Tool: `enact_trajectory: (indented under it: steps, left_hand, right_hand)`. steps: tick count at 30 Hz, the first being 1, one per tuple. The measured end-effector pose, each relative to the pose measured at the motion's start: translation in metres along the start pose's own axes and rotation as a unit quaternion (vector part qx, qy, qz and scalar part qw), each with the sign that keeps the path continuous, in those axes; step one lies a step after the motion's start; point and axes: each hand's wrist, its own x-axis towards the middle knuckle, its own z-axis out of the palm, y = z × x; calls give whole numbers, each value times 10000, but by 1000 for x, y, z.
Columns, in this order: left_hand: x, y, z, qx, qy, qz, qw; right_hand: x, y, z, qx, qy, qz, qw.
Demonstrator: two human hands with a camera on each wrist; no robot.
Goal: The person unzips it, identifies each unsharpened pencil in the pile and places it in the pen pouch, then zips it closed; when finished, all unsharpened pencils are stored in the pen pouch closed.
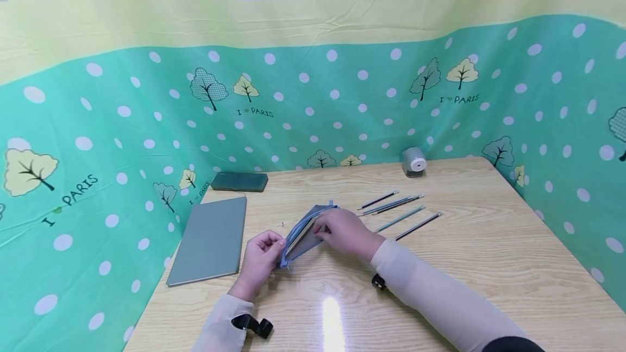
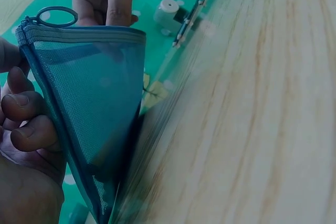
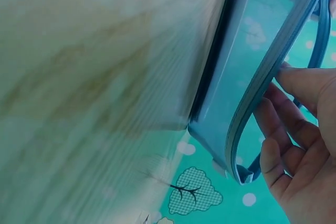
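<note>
A blue zip pouch with see-through sides stands tilted on the table between both hands, its zipped mouth spread apart. At its near left end, my left hand pinches the corner by the zip. My right hand grips the edge of the mouth farther along, thumb and fingers on either side of the zip band in the right wrist view. A ring-shaped zip pull shows at the top corner in the left wrist view. What lies inside the pouch I cannot tell.
A grey notebook lies at the left, with a dark green case behind it. Several pencils are spread right of the pouch. A grey pencil sharpener stands by the back edge. A patterned cloth surrounds the table.
</note>
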Motion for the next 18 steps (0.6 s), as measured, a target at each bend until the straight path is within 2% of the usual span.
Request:
enact_trajectory:
  steps: [7, 18]
  left_hand:
    - [0, 0, -1, 8, -26, 3, 10000]
    - [0, 1, -3, -47, -60, 25, 10000]
  right_hand:
    - [-7, 6, -10, 115, 55, 143, 9998]
    - [-19, 20, -31, 858, 389, 512, 9942]
